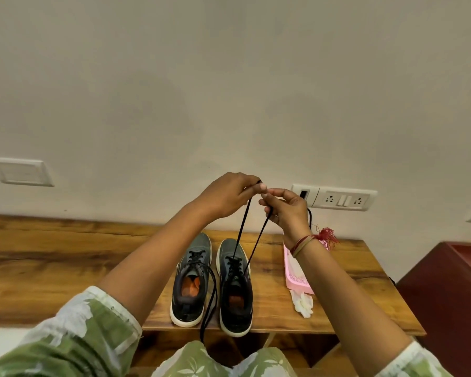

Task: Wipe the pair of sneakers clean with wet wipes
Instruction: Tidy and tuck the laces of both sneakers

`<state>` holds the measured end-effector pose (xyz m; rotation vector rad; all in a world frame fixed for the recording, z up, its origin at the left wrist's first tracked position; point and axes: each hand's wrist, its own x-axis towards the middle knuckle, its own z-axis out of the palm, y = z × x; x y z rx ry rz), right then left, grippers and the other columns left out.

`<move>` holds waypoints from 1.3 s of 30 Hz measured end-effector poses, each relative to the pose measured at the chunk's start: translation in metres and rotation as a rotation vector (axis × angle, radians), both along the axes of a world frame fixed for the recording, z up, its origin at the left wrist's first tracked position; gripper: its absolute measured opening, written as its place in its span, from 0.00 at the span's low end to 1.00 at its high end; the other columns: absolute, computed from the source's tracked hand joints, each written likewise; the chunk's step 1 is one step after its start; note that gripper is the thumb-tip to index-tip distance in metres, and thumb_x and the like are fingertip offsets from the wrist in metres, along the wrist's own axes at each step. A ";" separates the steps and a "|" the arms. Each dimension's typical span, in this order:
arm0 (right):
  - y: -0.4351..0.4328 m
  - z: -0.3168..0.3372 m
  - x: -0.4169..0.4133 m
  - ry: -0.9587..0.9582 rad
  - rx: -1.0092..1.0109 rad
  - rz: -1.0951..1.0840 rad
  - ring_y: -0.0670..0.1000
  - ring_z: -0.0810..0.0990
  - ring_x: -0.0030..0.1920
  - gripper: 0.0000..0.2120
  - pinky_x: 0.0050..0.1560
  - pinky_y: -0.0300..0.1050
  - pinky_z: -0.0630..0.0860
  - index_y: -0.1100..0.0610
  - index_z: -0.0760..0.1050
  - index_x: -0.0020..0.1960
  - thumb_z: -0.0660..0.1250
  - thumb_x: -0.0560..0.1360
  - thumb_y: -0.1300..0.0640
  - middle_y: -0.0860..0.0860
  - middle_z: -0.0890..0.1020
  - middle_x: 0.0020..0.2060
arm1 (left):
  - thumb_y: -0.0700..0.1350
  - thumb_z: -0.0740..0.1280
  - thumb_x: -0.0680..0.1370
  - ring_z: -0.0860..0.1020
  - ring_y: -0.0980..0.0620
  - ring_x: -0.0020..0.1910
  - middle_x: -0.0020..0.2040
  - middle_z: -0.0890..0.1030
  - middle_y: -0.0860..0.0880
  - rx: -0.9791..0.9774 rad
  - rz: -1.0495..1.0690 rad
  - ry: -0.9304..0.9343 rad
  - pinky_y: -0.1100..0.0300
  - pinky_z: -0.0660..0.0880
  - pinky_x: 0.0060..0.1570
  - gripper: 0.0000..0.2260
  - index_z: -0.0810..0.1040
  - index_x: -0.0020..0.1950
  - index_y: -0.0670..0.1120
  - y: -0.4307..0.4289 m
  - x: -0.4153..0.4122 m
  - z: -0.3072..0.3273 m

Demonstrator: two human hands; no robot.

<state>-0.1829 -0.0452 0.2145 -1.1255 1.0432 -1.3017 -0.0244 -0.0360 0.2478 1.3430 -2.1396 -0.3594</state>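
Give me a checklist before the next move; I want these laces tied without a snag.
1. Grip: left hand and right hand each pinch the lace: ok.
2. Tension: it runs straight up from the sneaker nearer the pink tray: ok.
3. Tidiness: loose lace of the other sneaker hangs over the table edge: not ok.
4. Both sneakers upright: ok.
5. Clearance: crumpled wipe lies apart from both sneakers: ok.
6. Sneakers wiped clean: cannot tell.

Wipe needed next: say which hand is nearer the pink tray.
Right. The right hand pinches a lace beside the pink tray; the left hand is above the sneakers.
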 end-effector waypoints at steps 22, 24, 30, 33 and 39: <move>0.002 0.001 -0.003 0.090 0.031 0.296 0.45 0.69 0.29 0.07 0.30 0.36 0.67 0.59 0.78 0.40 0.65 0.76 0.60 0.49 0.75 0.28 | 0.61 0.49 0.81 0.80 0.53 0.50 0.50 0.84 0.47 0.464 0.087 0.568 0.57 0.73 0.53 0.27 0.80 0.53 0.44 -0.008 -0.008 -0.016; 0.000 0.001 -0.004 0.061 0.053 0.305 0.45 0.71 0.30 0.07 0.31 0.36 0.69 0.60 0.78 0.42 0.63 0.77 0.62 0.50 0.76 0.30 | 0.63 0.44 0.81 0.81 0.52 0.46 0.45 0.84 0.47 0.558 0.099 0.599 0.55 0.72 0.53 0.30 0.79 0.48 0.45 -0.003 -0.006 -0.035; -0.004 -0.002 -0.018 0.265 -0.037 0.394 0.44 0.75 0.35 0.07 0.39 0.37 0.74 0.61 0.79 0.47 0.63 0.78 0.61 0.51 0.79 0.35 | 0.57 0.49 0.83 0.79 0.52 0.37 0.36 0.79 0.45 0.608 0.107 0.819 0.60 0.74 0.44 0.25 0.78 0.42 0.44 -0.001 0.002 -0.051; -0.006 -0.005 -0.023 0.715 -0.287 0.389 0.44 0.75 0.34 0.05 0.38 0.38 0.73 0.58 0.81 0.41 0.69 0.74 0.58 0.51 0.80 0.33 | 0.52 0.53 0.84 0.81 0.54 0.33 0.35 0.79 0.46 0.592 0.100 0.761 0.64 0.75 0.39 0.20 0.79 0.46 0.42 -0.001 0.010 -0.050; -0.006 -0.020 -0.014 0.965 -0.728 0.124 0.46 0.82 0.40 0.07 0.44 0.40 0.78 0.55 0.83 0.47 0.69 0.72 0.62 0.49 0.85 0.40 | 0.45 0.57 0.83 0.78 0.55 0.32 0.33 0.80 0.49 0.607 0.028 0.703 0.61 0.74 0.41 0.12 0.77 0.61 0.44 0.001 0.015 -0.056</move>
